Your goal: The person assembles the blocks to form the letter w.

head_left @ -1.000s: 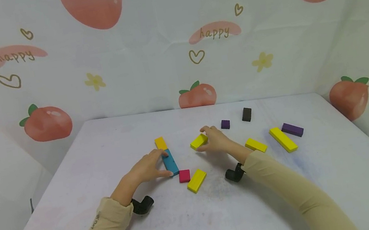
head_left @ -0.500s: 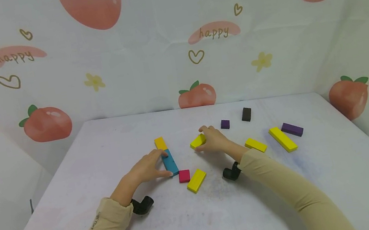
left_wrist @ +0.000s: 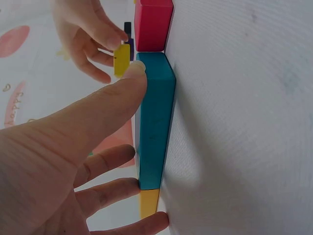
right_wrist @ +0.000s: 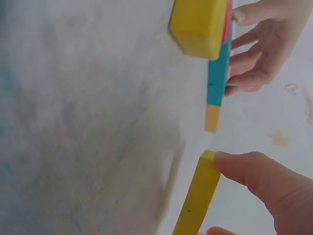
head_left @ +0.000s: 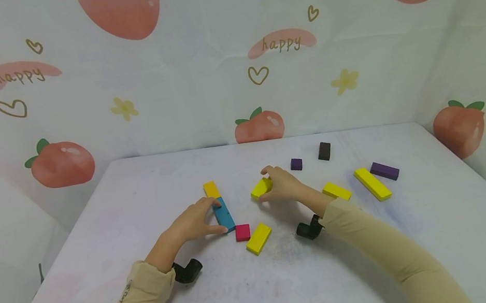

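My right hand (head_left: 283, 184) pinches a yellow block (head_left: 260, 188) between thumb and fingers. In the right wrist view the thumb presses one end of that yellow block (right_wrist: 196, 196), and a shadow lies apart from it on the table. My left hand (head_left: 194, 220) rests with spread fingers along a blue block (head_left: 223, 214). In the left wrist view its thumb tip touches the blue block (left_wrist: 157, 122) near one end, while other fingertips reach the far end. An orange block (head_left: 211, 189) adjoins the blue one's far end; a red block (head_left: 243, 232) sits by its near end.
Another yellow block (head_left: 258, 238) lies beside the red one. To the right are a yellow block (head_left: 337, 191), a longer yellow block (head_left: 372, 184) and a purple block (head_left: 384, 170). Farther back lie a small purple block (head_left: 296, 164) and a black block (head_left: 325, 150).
The right hand shifts only slightly around the yellow block. My left hand and the blocks on the table stay as they were.
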The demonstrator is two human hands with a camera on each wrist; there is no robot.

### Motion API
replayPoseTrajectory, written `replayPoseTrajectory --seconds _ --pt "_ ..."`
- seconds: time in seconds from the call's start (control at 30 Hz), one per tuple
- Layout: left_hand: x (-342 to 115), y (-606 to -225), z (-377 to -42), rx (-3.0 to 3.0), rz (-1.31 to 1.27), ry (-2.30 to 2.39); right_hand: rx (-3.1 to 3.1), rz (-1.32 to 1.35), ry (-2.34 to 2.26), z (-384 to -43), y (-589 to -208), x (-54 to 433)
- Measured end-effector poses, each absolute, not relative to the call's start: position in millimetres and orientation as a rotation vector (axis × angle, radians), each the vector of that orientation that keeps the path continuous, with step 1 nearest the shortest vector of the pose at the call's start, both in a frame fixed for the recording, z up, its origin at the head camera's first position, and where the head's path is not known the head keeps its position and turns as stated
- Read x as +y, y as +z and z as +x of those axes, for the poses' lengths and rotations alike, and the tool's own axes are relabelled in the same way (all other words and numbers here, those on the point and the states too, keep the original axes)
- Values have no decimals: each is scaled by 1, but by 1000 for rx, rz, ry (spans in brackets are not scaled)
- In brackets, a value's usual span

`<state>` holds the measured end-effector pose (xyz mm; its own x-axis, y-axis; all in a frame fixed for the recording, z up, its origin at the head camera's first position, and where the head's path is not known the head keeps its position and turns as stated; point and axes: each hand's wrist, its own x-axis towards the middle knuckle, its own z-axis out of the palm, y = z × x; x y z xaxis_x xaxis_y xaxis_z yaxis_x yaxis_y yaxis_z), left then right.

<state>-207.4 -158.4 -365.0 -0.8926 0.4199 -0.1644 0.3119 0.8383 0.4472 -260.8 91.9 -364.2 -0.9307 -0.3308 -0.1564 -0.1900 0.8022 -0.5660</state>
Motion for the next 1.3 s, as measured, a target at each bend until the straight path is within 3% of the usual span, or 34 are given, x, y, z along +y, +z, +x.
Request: replayPoseTrajectory --seconds 0.57,1.3 --pt "-158 -365 -207 2765 553 602 2639 -548 -836 -235 -362 88" --pt "-158 -364 -206 2763 564 610 2617 -640 -813 -229 -367 90"
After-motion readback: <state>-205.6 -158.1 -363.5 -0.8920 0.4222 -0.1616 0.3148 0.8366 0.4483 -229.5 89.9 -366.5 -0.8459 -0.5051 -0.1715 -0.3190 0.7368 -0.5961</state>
